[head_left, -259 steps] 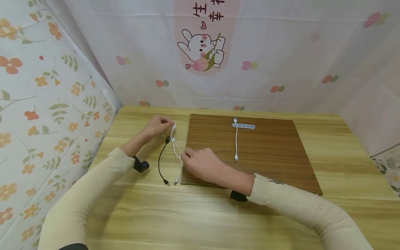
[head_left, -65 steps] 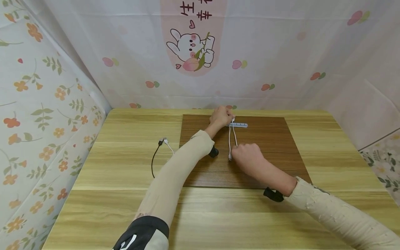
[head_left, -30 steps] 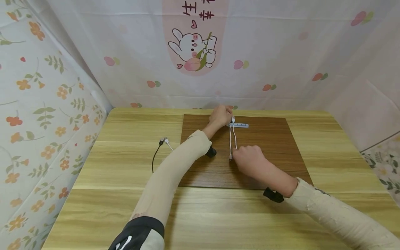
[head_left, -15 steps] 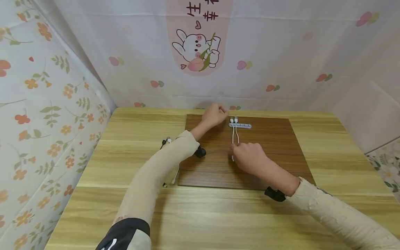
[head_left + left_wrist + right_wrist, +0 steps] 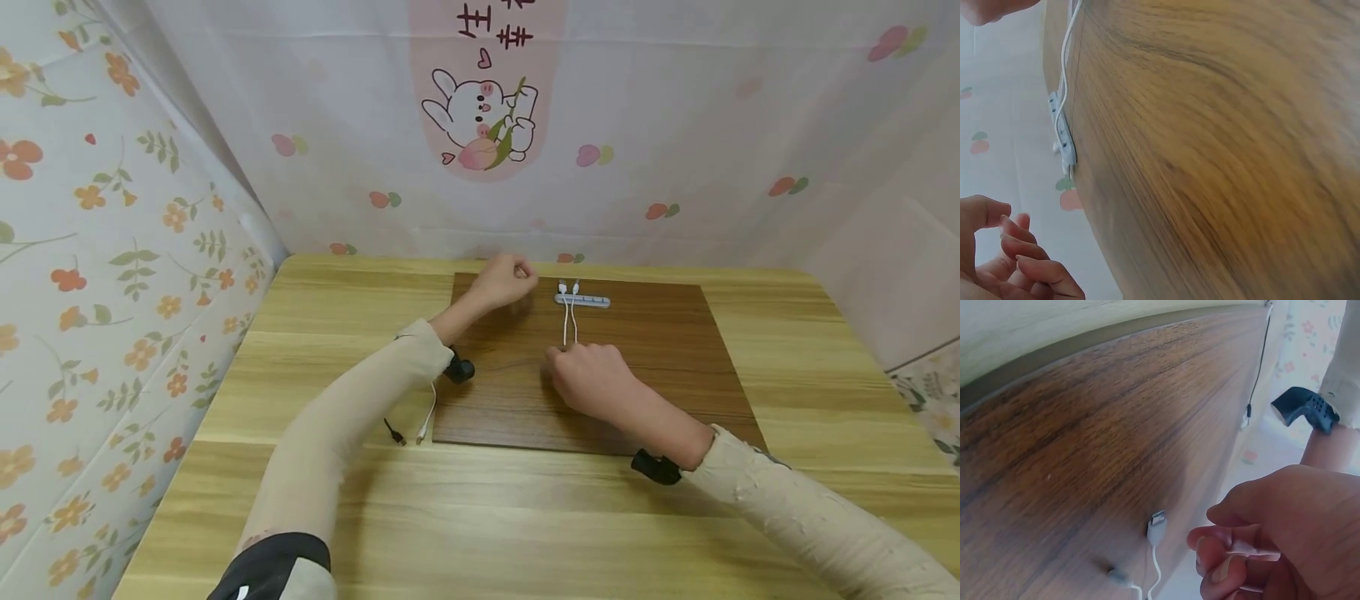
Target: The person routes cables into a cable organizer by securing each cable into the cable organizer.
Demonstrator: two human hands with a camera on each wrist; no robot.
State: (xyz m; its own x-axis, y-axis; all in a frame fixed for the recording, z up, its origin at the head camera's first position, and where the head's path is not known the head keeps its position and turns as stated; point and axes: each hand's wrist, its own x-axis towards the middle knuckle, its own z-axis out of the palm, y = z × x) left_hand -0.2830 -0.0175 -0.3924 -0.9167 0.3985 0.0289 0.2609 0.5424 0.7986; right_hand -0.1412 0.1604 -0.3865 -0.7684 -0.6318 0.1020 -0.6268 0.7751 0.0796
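Note:
Two white charging cables (image 5: 566, 323) lie side by side on the brown board, their upper plugs just past a pale blue cable clip strip (image 5: 592, 301). In the right wrist view, both lower ends show: a USB-type plug (image 5: 1156, 530) and another connector (image 5: 1120, 577). My right hand (image 5: 592, 375) hovers beside them, fingers loosely curled around nothing. To the left of the strip is my left hand (image 5: 504, 282); the left wrist view shows its fingers (image 5: 1038, 270) loosely bent and holding nothing. The strip (image 5: 1063, 134) and cables appear beyond it there.
The brown board (image 5: 645, 392) lies on a light wood table (image 5: 525, 517). Left of the board are the ends of a black cable (image 5: 395, 433) and another white cable (image 5: 422, 432), partly hidden under my left sleeve. A printed curtain (image 5: 675, 125) hangs behind.
My left hand brought a white cable from the left pile to the strip, then let it go and drew back left. My right hand has released the cable's lower part and shifted slightly left.

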